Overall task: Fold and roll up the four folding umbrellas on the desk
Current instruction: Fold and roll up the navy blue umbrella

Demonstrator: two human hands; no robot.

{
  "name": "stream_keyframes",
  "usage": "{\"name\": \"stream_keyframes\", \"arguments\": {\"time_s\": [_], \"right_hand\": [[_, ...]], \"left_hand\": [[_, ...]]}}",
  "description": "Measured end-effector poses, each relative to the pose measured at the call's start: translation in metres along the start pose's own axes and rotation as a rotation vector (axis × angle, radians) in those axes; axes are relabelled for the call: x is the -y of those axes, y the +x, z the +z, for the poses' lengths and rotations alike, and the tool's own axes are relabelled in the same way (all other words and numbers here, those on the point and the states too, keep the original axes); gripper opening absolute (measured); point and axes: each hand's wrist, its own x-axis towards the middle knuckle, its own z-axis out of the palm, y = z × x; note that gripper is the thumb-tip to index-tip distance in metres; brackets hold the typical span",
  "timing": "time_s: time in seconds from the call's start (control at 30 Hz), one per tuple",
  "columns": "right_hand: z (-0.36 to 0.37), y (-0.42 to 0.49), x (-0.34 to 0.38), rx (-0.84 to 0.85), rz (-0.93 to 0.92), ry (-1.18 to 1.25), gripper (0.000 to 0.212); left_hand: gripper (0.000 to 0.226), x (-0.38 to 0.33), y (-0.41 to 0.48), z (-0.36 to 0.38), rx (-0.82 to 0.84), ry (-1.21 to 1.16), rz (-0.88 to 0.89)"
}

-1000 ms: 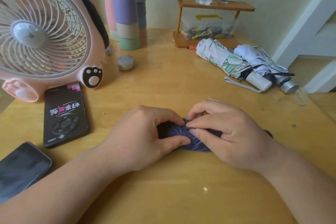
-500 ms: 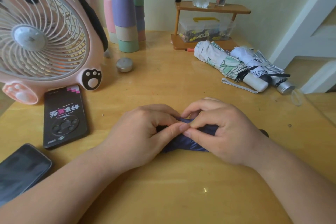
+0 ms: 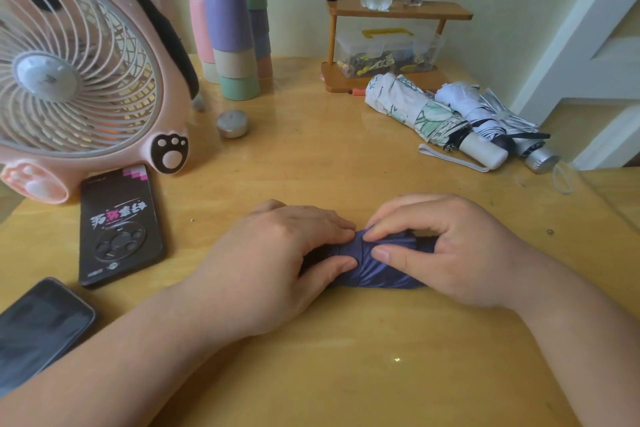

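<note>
A dark blue folding umbrella (image 3: 377, 270) lies rolled on the wooden desk (image 3: 346, 374) between my hands. My left hand (image 3: 273, 260) grips its left part, thumb in front and fingers over the top. My right hand (image 3: 450, 246) grips its right part, fingertips and thumb pinching the fabric at the middle. At the back right lie a floral white umbrella (image 3: 422, 111) with a white handle and a strap, and a pale blue-and-white umbrella (image 3: 491, 118) with a silver handle. Both are folded up.
A pink fan (image 3: 76, 69) stands at the left. A black device (image 3: 119, 225) and a phone (image 3: 34, 329) lie in front of it. Stacked cups (image 3: 232, 42), a tealight (image 3: 232, 123) and a small wooden shelf (image 3: 394, 10) with bottles stand at the back.
Both hands have shifted their hold on the dark blue umbrella; the fingertips now meet on top at its middle, and more of the fabric shows beneath them.
</note>
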Motion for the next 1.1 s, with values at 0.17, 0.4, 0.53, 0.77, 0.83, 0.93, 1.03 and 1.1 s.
{"name": "stream_keyframes", "arguments": {"time_s": [0.17, 0.4, 0.53, 0.77, 0.83, 0.93, 1.03, 1.1], "right_hand": [[-0.011, -0.004, 0.009, 0.05, 0.188, 0.01, 0.025], [-0.023, -0.009, 0.01, 0.198, 0.296, -0.195, 0.068], [-0.032, -0.014, 0.011, 0.282, 0.362, -0.32, 0.077], [-0.07, -0.028, -0.006, 0.147, 0.392, -0.256, 0.046], [-0.076, -0.03, -0.006, 0.034, 0.31, -0.156, 0.045], [-0.085, -0.028, 0.006, -0.209, 0.145, 0.02, 0.045], [-0.091, -0.012, 0.041, -0.347, -0.064, 0.264, 0.043], [-0.092, 0.007, 0.07, -0.371, -0.166, 0.275, 0.036]], "left_hand": [[0.034, -0.015, 0.002, -0.008, 0.072, 0.198, 0.029], [0.044, -0.043, 0.017, -0.024, 0.276, 0.408, -0.078], [0.048, -0.068, 0.032, 0.002, 0.392, 0.547, -0.079], [0.032, -0.083, 0.054, 0.03, 0.298, 0.52, -0.147], [0.029, -0.085, 0.059, 0.026, 0.258, 0.488, -0.171], [0.024, -0.082, 0.066, 0.009, 0.11, 0.299, -0.254], [0.029, -0.082, 0.07, -0.015, -0.039, -0.212, -0.309], [0.027, -0.083, 0.072, -0.028, -0.122, -0.468, -0.33]]}}
